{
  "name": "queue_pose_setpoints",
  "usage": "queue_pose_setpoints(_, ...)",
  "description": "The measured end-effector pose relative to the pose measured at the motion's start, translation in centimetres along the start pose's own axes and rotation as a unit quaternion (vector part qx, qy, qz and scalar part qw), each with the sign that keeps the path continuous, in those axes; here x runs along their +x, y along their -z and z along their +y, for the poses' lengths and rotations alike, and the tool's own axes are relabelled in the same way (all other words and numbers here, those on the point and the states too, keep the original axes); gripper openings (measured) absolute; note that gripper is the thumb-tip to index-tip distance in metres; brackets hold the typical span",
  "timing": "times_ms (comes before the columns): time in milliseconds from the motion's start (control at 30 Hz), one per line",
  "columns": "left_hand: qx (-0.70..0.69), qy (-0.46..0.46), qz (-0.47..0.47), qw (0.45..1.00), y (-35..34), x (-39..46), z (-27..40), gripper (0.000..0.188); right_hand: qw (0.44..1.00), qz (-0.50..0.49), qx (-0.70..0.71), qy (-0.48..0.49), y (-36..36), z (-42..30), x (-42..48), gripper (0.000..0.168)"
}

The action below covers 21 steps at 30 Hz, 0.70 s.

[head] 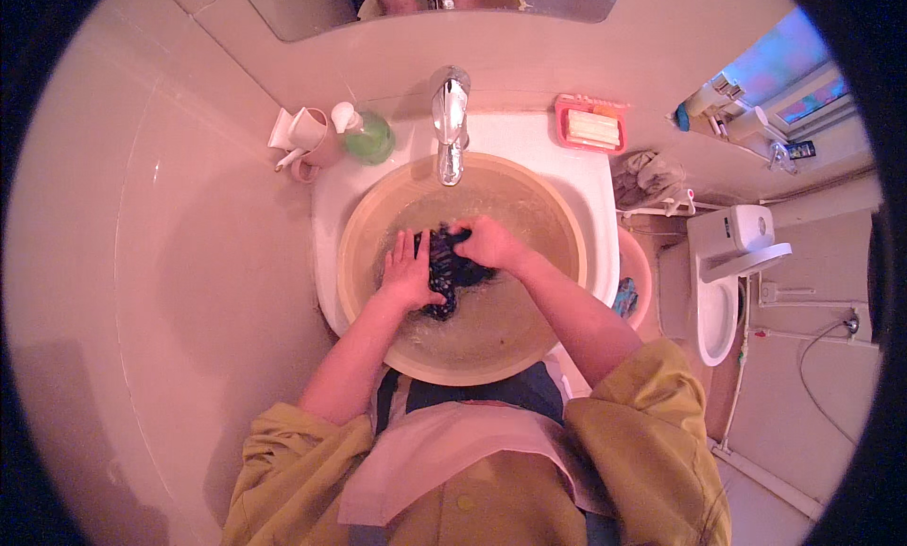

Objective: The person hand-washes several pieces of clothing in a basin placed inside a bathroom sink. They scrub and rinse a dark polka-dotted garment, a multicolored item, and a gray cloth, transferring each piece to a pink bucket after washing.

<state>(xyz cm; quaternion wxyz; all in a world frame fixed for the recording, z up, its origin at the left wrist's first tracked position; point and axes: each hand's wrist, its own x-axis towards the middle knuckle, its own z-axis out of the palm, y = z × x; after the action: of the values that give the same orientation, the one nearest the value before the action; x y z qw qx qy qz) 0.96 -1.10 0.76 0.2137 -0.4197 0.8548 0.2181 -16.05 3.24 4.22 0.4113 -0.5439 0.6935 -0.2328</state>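
Observation:
A round tan basin (347, 262) of cloudy water sits in the white washbasin (327, 291), below a chrome faucet (451, 114). In the water lies a dark, wet patterned cloth (443, 266), bunched up, with pale marks on it. My left hand (409, 270) rests against the cloth's left edge, fingers straight and apart, its thumb touching the lower part. With bent fingers, my right hand (489, 243) grips the cloth's upper right part; those fingertips are partly hidden by the fabric.
A green pump bottle (370, 138) and a pink cup (322, 149) stand at the back left. A red soap dish (567, 131) holds a pale soap bar (593, 129) at the back right. Right of the washbasin are a pink tub (641, 255) with blue cloth and a toilet (717, 319).

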Motion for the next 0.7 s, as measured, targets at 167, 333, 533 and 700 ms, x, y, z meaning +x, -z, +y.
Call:
queue_pose_setpoints(167, -0.486, -0.298, 0.076, 0.818, 2.5, -0.7, 0.6, 0.07, 0.921, -0.004, 0.385, 0.062, 3.1, -7.2, -4.3, 0.032)
queue_pose_setpoints(333, -0.764, -0.086, 0.155, 0.62, 4.2, -0.2, 1.5, 0.033, 0.787, 0.058, 0.614, -0.016, 2.8, -2.8, -7.2, 0.04)
queue_pose_setpoints(533, -0.911, -0.036, 0.08, 0.402, 5.5, -2.3, 2.7, 0.032, 0.735, 0.049, 0.62, -0.271, 0.8, -2.8, -7.1, 0.061)
queue_pose_setpoints(700, -0.946, -0.095, -0.021, 0.309, 4.6, -4.0, 5.4, 0.036, 0.563, -0.066, 0.811, -0.146, -1.4, 1.6, -3.1, 0.05)
